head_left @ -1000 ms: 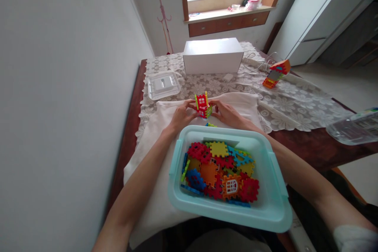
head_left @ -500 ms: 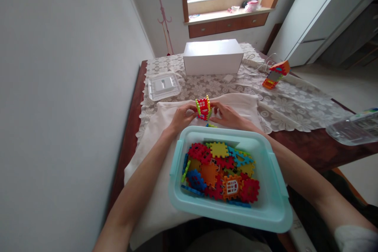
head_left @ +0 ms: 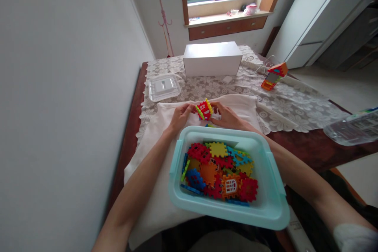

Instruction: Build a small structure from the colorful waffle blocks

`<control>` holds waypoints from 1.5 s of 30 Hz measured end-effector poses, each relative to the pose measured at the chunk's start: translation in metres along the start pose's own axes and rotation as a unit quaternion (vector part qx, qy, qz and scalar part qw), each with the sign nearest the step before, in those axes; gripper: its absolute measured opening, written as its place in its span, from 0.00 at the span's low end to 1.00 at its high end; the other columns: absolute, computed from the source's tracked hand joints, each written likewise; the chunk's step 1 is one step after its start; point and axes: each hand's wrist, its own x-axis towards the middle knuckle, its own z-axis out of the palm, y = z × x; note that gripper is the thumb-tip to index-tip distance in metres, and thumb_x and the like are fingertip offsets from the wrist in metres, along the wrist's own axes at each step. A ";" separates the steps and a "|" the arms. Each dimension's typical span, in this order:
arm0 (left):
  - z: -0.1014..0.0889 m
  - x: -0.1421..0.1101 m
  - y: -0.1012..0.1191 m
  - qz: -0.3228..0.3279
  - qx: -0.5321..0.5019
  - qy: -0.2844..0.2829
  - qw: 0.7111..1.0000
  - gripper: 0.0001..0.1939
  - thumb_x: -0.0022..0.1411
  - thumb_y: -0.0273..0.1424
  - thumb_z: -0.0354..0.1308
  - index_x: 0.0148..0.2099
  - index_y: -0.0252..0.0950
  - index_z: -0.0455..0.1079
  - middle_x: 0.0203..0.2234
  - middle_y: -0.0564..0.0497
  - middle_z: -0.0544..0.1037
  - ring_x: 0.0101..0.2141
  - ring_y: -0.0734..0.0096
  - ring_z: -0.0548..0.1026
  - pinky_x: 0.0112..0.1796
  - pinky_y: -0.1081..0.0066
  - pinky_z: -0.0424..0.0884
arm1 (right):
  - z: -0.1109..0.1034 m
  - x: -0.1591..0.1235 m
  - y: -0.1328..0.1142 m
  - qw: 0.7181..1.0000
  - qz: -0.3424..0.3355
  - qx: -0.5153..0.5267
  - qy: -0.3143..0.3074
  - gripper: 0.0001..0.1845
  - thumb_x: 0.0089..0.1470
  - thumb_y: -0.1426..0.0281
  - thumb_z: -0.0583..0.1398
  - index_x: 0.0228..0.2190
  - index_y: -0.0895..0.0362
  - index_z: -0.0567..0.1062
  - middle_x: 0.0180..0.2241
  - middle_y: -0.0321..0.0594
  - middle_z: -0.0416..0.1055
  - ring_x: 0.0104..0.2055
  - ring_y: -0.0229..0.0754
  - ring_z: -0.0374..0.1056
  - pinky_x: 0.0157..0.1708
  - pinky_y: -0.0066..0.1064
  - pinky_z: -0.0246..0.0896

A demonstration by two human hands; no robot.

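Both hands, left hand (head_left: 179, 117) and right hand (head_left: 226, 116), grip a small red and yellow block piece (head_left: 203, 110) above the white cloth (head_left: 153, 157), at twelve o'clock from the blue bin (head_left: 274, 204) on the table (head_left: 310, 145).

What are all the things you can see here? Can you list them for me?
block model: one, red with yellow-green edges, held between both hands over the white cloth
white cloth: one, spread on the near table
bin: one, light blue, nearest the camera
loose blocks: a pile, red, orange, yellow, blue, inside the bin
lace tablecloth: one, white, covering the far table
white box: one, far end of table
clear lid: one, far left
built toy: one, orange, far right
clear container: one, right edge
left hand: one, on the model
right hand: one, on the model
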 end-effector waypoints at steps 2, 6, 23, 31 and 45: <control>0.001 0.003 -0.001 -0.063 -0.088 -0.015 0.994 0.33 0.67 0.62 0.68 0.46 0.34 0.86 0.40 0.41 0.90 0.39 0.58 0.87 0.46 0.63 0.81 | -0.001 -0.002 -0.004 0.999 -0.035 0.003 0.012 0.29 0.66 0.64 0.68 0.66 0.47 0.74 0.66 0.46 0.80 0.65 0.56 0.78 0.69 0.55 0.73; -0.001 0.004 -0.002 -0.165 -0.179 -0.070 0.967 0.34 0.61 0.60 0.74 0.50 0.33 0.86 0.42 0.40 0.91 0.40 0.55 0.89 0.44 0.63 0.83 | -0.002 -0.005 -0.010 0.994 -0.103 0.005 0.021 0.29 0.68 0.69 0.64 0.68 0.44 0.74 0.67 0.41 0.79 0.68 0.52 0.76 0.71 0.51 0.71; -0.003 -0.002 0.006 -0.213 -0.241 -0.081 0.943 0.19 0.55 0.36 0.83 0.42 0.33 0.80 0.38 0.47 0.89 0.38 0.64 0.88 0.46 0.66 0.83 | -0.005 -0.006 -0.012 0.995 -0.071 -0.059 -0.036 0.28 0.71 0.64 0.65 0.69 0.47 0.74 0.67 0.44 0.80 0.69 0.54 0.76 0.73 0.54 0.72; -0.002 -0.003 0.006 -0.201 -0.221 -0.103 0.949 0.26 0.56 0.47 0.84 0.40 0.34 0.77 0.35 0.48 0.86 0.37 0.62 0.86 0.45 0.64 0.83 | 0.004 -0.016 -0.004 0.998 -0.037 -0.052 0.003 0.33 0.69 0.60 0.67 0.71 0.31 0.73 0.69 0.38 0.77 0.75 0.59 0.70 0.75 0.56 0.72; -0.003 -0.002 0.012 -0.207 -0.274 -0.100 0.934 0.10 0.63 0.33 0.74 0.43 0.32 0.83 0.39 0.43 0.90 0.39 0.57 0.88 0.49 0.60 0.84 | -0.008 -0.007 -0.008 0.996 -0.077 -0.014 -0.049 0.37 0.69 0.67 0.66 0.75 0.39 0.69 0.72 0.39 0.74 0.73 0.53 0.71 0.75 0.54 0.69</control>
